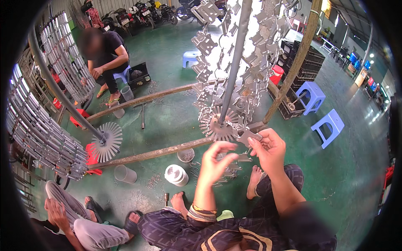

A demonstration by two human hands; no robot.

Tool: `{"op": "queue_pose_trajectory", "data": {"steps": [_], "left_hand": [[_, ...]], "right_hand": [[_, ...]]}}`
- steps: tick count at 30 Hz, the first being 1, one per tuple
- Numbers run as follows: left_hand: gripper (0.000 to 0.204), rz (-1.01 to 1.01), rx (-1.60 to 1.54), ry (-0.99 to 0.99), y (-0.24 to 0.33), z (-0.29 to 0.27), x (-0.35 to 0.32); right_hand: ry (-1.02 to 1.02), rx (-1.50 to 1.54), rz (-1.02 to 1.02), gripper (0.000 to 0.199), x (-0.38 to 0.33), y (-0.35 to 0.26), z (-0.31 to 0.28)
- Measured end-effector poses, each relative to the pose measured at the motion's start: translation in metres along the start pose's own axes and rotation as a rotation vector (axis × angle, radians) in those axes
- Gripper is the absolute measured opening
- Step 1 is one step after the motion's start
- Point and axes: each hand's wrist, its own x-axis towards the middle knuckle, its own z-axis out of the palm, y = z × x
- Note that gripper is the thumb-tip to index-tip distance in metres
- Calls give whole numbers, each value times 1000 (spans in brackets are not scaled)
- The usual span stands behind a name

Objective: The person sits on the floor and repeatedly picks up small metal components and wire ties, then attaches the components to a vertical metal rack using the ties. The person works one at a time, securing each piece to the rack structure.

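Note:
My right hand [271,151] pinches a flat grey metal bracket [248,137] between thumb and fingers. Just left of it, my left hand [214,164] is raised with thumb and fingers curved apart, and I see nothing in its grasp. Behind the bracket is a slotted metal disc [217,125] at the foot of a grey pole [234,62]. Strands of similar metal brackets [207,46] hang around that pole. Below my hands, more bracket pieces [245,158] show, partly hidden by my left hand.
Wooden beams [155,151] cross between the racks. On the green floor stand a white tub [176,175], a cup of small metal parts [186,155] and a clear cup [125,174]. A co-worker [106,54] sits far left; another person's legs [98,230] are near left. Blue stools [328,126] stand right.

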Motion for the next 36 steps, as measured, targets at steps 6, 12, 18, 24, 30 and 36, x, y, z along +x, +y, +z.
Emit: {"op": "queue_pose_trajectory", "data": {"steps": [6,12,18,24,30,36], "left_hand": [[32,-573,664,-21,-78,-25,8],[47,-228,1339,-124,-143,10,39],[53,-453,1400,-162,-137,35,70],[51,-570,1413,-101,-162,37,81],[35,-425,1355,-49,-167,34,67],[21,-119,1253,-205,-136,34,49]], "right_hand": [[-66,-158,-136,13,8,4,-28],[-129,-286,-266,15,19,12,-57],[-23,-269,-188,17,20,24,-80],[-41,-277,-221,16,23,21,-94],[-19,-285,-251,14,24,20,-102],[-6,-307,-290,14,26,19,-107]]}}
